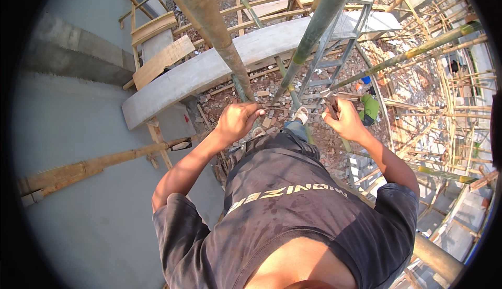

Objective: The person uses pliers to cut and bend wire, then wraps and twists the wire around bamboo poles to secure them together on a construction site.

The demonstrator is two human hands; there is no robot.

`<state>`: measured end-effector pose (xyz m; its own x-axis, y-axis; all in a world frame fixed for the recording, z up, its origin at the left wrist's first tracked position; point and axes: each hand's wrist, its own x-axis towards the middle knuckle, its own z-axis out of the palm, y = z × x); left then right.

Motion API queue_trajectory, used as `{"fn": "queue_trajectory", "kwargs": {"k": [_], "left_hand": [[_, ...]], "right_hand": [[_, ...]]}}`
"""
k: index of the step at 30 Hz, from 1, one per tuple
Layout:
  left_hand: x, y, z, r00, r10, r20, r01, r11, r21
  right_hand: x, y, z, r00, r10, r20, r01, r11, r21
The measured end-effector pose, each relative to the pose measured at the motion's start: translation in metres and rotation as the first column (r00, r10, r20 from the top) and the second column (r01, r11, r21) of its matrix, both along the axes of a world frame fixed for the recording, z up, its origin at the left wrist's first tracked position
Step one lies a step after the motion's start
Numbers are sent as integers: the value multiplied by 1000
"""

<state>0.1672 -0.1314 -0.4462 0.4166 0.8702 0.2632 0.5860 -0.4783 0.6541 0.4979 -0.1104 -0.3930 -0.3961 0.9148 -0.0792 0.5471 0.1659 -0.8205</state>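
My left hand point(238, 123) is closed in a pinch in front of my chest, just below the foot of a brown bamboo pole point(214, 27). A thin pale cord or wire point(315, 114) stretches across between my hands, with its left end at my left fingers. My right hand point(348, 122) is closed around a short brown-handled tool point(330, 101) with a light tip pointing up; its exact kind is unclear. The thin strand meets my right thumb and fingers. Between the hands, a green bamboo pole point(316, 30) slants up and away.
A curved concrete beam point(256, 43) spans ahead, with a metal ladder point(329, 63) on its right. Far below, a person in green point(369, 108) is on rubble-strewn ground. A grey wall point(89, 111) and a horizontal bamboo pole point(94, 169) lie left. Bamboo scaffolding point(439, 153) fills the right.
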Motion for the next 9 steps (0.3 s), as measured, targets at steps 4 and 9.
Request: {"fn": "queue_trajectory", "kwargs": {"k": [4,9], "left_hand": [[-4,-1,-3,939,-52,341,210,870,-446],[-9,-7,-11,928,47,369,322,397,-860]], "right_hand": [[14,1,7,939,272,209,-335,858,390],[16,9,-6,934,295,204,-358,762,539]]}}
